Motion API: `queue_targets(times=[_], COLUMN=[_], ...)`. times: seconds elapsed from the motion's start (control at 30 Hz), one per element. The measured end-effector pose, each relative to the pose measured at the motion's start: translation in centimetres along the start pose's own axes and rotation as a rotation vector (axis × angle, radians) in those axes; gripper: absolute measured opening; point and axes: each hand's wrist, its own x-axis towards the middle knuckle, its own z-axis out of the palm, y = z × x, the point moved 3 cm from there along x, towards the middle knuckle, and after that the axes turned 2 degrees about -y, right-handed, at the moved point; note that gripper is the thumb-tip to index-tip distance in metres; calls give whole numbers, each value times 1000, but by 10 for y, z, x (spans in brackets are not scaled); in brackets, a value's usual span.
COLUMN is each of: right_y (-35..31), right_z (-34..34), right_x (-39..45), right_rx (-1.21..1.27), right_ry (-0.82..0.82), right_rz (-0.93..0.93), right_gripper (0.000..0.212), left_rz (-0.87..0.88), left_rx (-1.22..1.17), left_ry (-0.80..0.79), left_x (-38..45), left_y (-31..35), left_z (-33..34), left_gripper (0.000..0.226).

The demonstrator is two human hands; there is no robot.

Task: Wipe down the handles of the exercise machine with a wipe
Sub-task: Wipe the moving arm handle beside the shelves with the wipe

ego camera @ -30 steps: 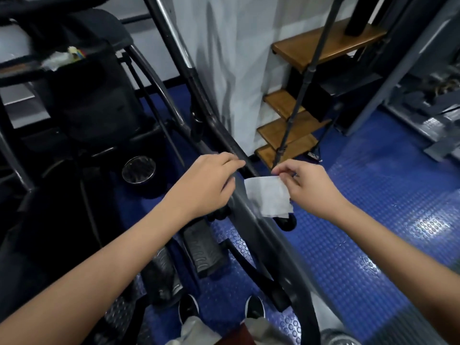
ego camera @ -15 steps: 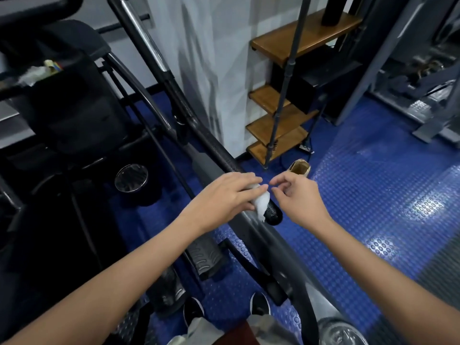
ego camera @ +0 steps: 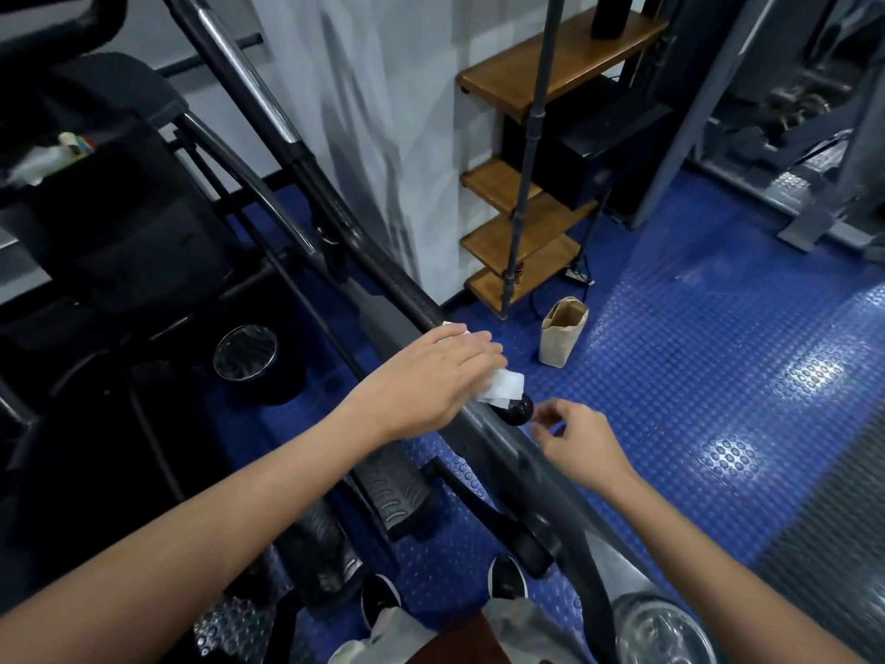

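Here your left hand curls over the one white wipe, its grip pressing it round the handle just above the black end knob. That handle runs diagonally, from the upper left down toward you. Your right hand hovers beside the knob, fingers loosely curled, holding nothing.

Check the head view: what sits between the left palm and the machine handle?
The white wipe, pressed by the left hand onto the handle; the head view shows it.
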Motion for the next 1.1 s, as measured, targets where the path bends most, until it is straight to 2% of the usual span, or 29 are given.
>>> queue_targets(times=[0.03,0.17,0.33,0.5,0.63,0.7,0.77,0.87,0.97,1.1], right_y=[4,10,13,20,26,28,27,26,22,19], right_z=[7,27,44,51,57,59,60,61,62,64], right_x=[0,-3,-1,0,-1,-1,1,4,7,10], right_rx=[-10,-50,-107,-122,-83,-103,-123,-92,-84,-106], right_ry=[-38,-138,-170,-132,-127,-127,-132,-159,-169,-166], right_rz=[6,-32,-60,-51,-32,-45,-53,-50,-61,-52], right_gripper=[7,45,58,58,39,48,59,61,59,59], left_rz=[10,40,-124,-145,-42,-60,-220,-512,-731,-929], left_rx=[1,32,14,-41,-85,-109,-175,-425,-688,-923], left_ry=[-15,-61,15,85,74,89,159,277,358,483], left_x=[0,-1,-5,-8,-15,-18,-20,-18,-8,4], left_y=[2,-10,-29,20,33,18,-1,-11,11,58], left_z=[2,2,0,15,28,29,27,26,30,30], left_gripper=[39,49,45,44,46,47,48,49,53,55])
